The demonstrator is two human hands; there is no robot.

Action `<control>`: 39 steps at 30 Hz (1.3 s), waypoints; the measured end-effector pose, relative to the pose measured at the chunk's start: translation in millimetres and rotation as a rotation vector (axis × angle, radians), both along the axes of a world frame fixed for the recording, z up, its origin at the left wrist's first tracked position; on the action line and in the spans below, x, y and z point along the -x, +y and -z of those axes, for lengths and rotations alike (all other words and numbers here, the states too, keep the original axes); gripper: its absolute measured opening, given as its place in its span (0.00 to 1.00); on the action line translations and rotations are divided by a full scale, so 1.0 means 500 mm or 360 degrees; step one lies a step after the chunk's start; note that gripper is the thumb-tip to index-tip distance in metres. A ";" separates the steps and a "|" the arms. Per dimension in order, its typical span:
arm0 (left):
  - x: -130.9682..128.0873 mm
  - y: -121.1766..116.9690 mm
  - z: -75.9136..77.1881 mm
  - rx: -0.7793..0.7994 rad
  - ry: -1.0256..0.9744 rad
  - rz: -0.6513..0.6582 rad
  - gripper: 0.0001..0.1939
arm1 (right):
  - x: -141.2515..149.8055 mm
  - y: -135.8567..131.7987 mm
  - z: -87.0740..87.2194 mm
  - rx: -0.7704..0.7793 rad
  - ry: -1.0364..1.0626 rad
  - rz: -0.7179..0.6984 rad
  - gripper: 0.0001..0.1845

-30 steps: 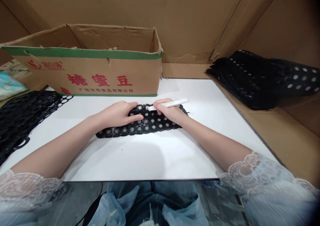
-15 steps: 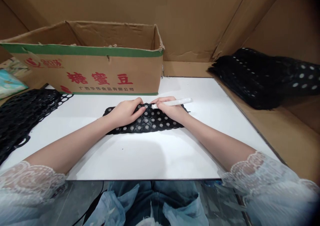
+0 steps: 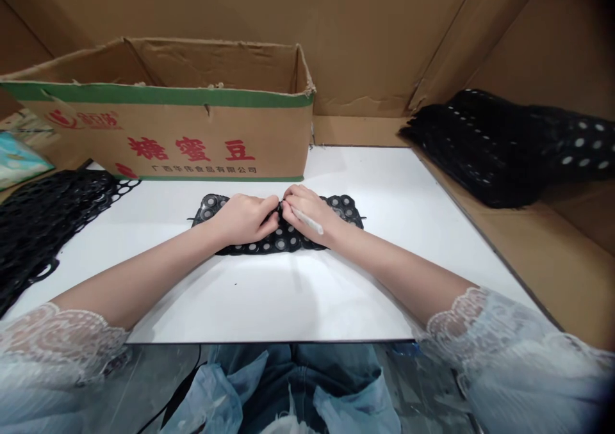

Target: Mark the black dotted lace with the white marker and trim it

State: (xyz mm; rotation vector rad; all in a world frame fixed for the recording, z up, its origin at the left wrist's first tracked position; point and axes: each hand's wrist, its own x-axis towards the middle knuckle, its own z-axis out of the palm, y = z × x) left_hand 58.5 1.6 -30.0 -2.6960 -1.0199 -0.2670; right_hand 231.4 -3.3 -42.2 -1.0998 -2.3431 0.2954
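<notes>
A black strip with rows of round pale spots lies across the white table in front of me. My left hand is closed on its far edge near the middle, thumb and fingers pinched together. Right beside it, my right hand is also closed at that edge. Within the right hand sits a slim white pen-like stick, its rear end pointing down to the right. The stick's front tip and the spot between both hands' fingertips are hidden.
An open cardboard box with a green rim stands behind the strip. Black ring-patterned mesh is piled at the left. More spotted black pieces lie heaped on cardboard at the right. A blue-green packet sits at far left.
My right hand has moved left against my left hand and curled in. The white stick has swung from pointing right to pointing down toward me. The strip's ends show more.
</notes>
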 end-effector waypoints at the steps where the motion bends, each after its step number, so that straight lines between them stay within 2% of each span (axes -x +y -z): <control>1: 0.000 0.000 0.000 -0.0092 -0.0001 0.0045 0.10 | 0.000 0.000 -0.003 -0.0013 -0.0013 0.0033 0.15; 4: 0.000 0.000 -0.004 -0.0326 -0.0002 0.0145 0.10 | -0.016 0.000 -0.015 0.0216 0.0196 0.0029 0.14; 7: 0.006 0.003 -0.011 -0.0387 -0.0005 0.0152 0.11 | -0.043 0.001 -0.030 0.0646 0.0450 -0.0108 0.15; 9: 0.012 0.006 -0.015 -0.0281 -0.0003 0.0132 0.11 | -0.056 0.001 -0.038 0.0737 0.0514 -0.0137 0.15; 14: 0.021 0.010 -0.020 0.0130 0.0029 0.0045 0.14 | -0.059 0.000 -0.044 0.0757 0.0580 -0.0234 0.17; 17: 0.018 0.010 -0.020 0.0197 0.0057 0.0009 0.12 | -0.052 -0.002 -0.037 0.0696 0.0520 -0.0214 0.17; 20: 0.015 0.008 -0.019 0.0156 0.0063 0.0003 0.10 | -0.045 -0.005 -0.029 0.0571 0.0431 -0.0172 0.18; 25: 0.013 0.003 -0.017 0.0112 0.0004 -0.0011 0.08 | -0.041 -0.008 -0.025 0.0440 0.0328 -0.0229 0.18; 31: 0.010 -0.001 -0.017 0.0066 0.0089 0.0049 0.12 | -0.038 -0.017 -0.019 0.0008 -0.0022 -0.0274 0.16; 34: 0.009 -0.003 -0.019 0.0159 0.0083 -0.0018 0.14 | -0.035 -0.021 -0.015 -0.0130 -0.0160 -0.0266 0.16; 39: 0.004 -0.011 -0.021 0.0376 -0.0070 -0.0035 0.10 | -0.019 -0.022 -0.006 -0.0180 -0.0292 -0.0123 0.16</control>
